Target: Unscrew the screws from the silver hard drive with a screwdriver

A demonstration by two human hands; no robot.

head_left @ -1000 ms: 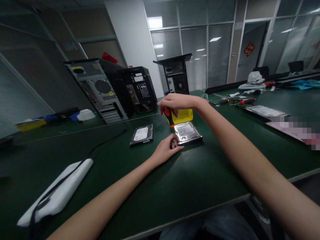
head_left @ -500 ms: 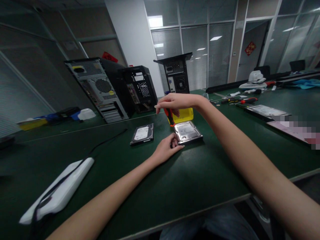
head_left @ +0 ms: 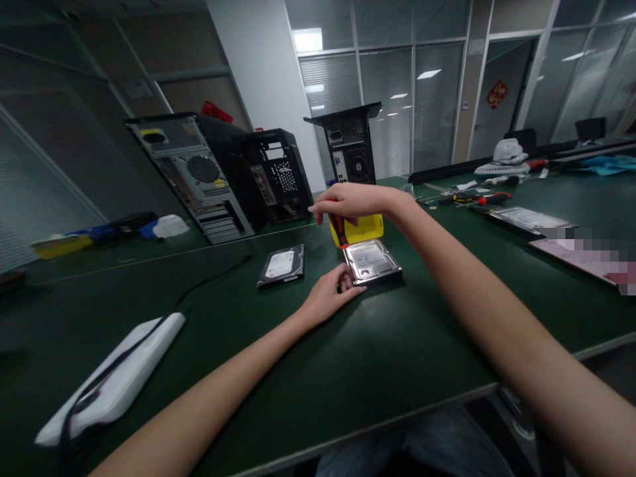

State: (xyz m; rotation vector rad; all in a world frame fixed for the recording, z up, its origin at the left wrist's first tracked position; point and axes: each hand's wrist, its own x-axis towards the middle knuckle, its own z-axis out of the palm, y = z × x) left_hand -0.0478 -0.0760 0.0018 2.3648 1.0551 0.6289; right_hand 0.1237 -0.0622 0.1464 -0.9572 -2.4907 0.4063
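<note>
A silver hard drive (head_left: 373, 258) lies flat on the green table, label side up. My left hand (head_left: 334, 290) grips its left edge and near corner, thumb along the front side. Above the drive's far left corner, my right hand (head_left: 342, 202) is closed around the top of a red and black screwdriver (head_left: 340, 232), which stands roughly upright. The screwdriver's tip is too small to make out. Just behind the drive sits a yellow tray (head_left: 368, 228), partly covered by the right hand. A second hard drive (head_left: 282, 266) rests to the left of my left hand.
Several computer cases, one a large tower (head_left: 199, 175), stand at the back. A white power strip (head_left: 116, 377) with a black cable lies at the left. On the right are another hard drive (head_left: 531, 220), loose tools and a red-handled screwdriver (head_left: 494, 199).
The screwdriver handle leans slightly differently in my right hand, which has barely shifted. My left hand stays on the drive. The whole view has moved very slightly.
</note>
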